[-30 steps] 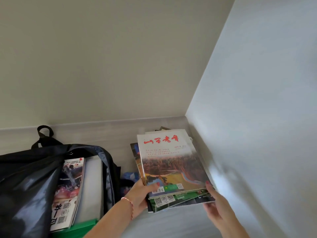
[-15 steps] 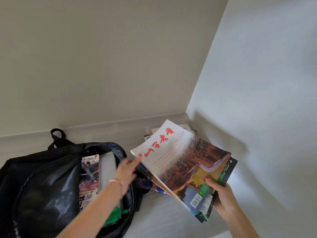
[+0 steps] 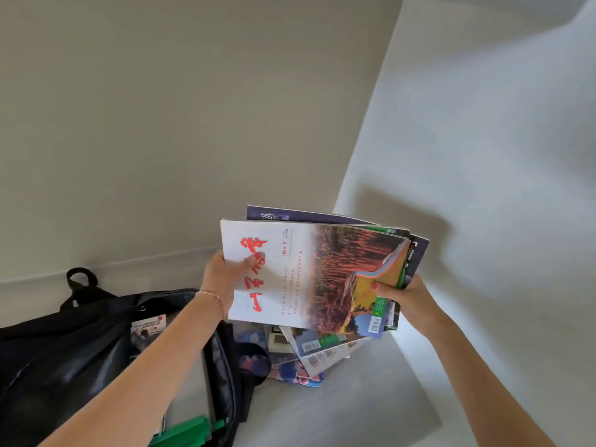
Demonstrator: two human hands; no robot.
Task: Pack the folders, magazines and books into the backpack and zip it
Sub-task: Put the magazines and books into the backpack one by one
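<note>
A stack of magazines [image 3: 322, 272] is lifted off the surface, turned sideways; its top cover is white with red characters and a red forest picture. My left hand [image 3: 225, 279] grips its left edge, thumb on the cover. My right hand [image 3: 400, 295] grips the right end of the stack. Below them more magazines [image 3: 322, 350] lie in a loose pile. The black backpack [image 3: 80, 343] lies open at lower left, with a magazine [image 3: 146, 330] and green folders [image 3: 190, 430] inside.
The grey surface [image 3: 338, 408] sits in a corner between a beige back wall [image 3: 161, 124] and a pale right wall [image 3: 483, 156]. The backpack's carry loop [image 3: 82, 280] points toward the back wall.
The stack rose off the pile and turned sideways. My left hand left the backpack's opening and took the stack's left edge; my right hand stayed on its other end.
</note>
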